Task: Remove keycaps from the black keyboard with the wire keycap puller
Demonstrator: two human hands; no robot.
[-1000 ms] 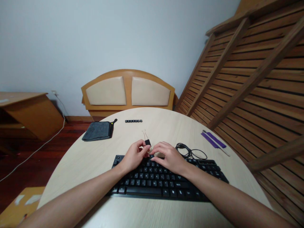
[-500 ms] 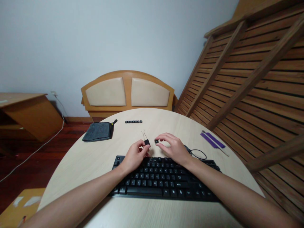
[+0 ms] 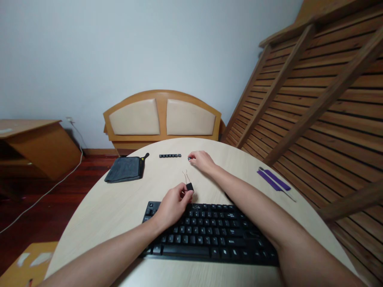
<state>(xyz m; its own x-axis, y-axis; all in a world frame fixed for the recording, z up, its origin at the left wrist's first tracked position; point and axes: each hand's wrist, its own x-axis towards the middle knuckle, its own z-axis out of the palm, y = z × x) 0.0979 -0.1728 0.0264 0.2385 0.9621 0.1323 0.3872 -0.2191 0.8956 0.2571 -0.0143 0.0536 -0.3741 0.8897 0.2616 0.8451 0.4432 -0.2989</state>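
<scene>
My left hand (image 3: 176, 201) pinches a keycap puller (image 3: 190, 186) by its black handle, its two wire prongs pointing away from me. It hovers over the back edge of a black keyboard (image 3: 197, 229). Farther out, my right hand (image 3: 202, 160) holds a small black keycap (image 3: 189, 158) between thumb and fingertips, at or just above the tabletop. To the left of that keycap lies a straight row of several black keycaps (image 3: 170, 156). My right forearm covers part of the keyboard's right side.
A folded dark grey cloth (image 3: 124, 168) with a black-handled item on it lies at the table's left. On the right are purple strips (image 3: 273, 180) and a thin metal tool (image 3: 287, 194). The round table (image 3: 98, 211) stands before a headboard (image 3: 163, 115); wooden slats (image 3: 299, 91) lean at right.
My right hand has moved forward with the keycap, from beside the puller to near the keycap row. My left hand keeps the puller in almost the same place. The view has shifted slightly.
</scene>
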